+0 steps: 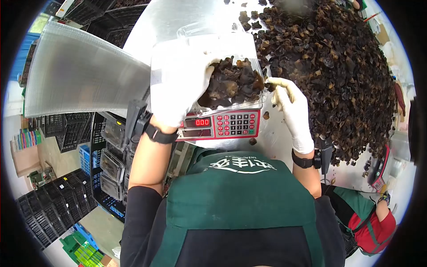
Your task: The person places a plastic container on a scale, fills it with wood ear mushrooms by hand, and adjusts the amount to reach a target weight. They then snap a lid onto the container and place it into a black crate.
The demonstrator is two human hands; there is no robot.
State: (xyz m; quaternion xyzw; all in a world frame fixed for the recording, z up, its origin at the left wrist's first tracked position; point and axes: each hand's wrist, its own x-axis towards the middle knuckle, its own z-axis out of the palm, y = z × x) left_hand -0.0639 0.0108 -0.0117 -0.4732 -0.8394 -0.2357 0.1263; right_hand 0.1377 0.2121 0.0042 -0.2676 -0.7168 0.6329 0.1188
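A clear plastic box (231,108) filled with dark wood ear mushrooms (233,84) sits on a scale (222,127) with a red and white keypad panel, its display reading 0.00. My left hand (189,86), in a white glove, is closed around the box's left side against the mushrooms; glare washes out part of its fingers. At the box's right edge, my white-gloved right hand (291,107) has its fingers curled in a pinch, with a small dark wood ear piece (268,86) at the fingertips. The box's transparent lid stands open behind.
A large heap of wood ear mushrooms (333,75) covers the table's right side. Tall nested clear boxes (84,73) lean at the left. Black crates (53,204) and filled boxes (112,164) stand below. Another person (371,218) is at lower right, near a second scale (380,171).
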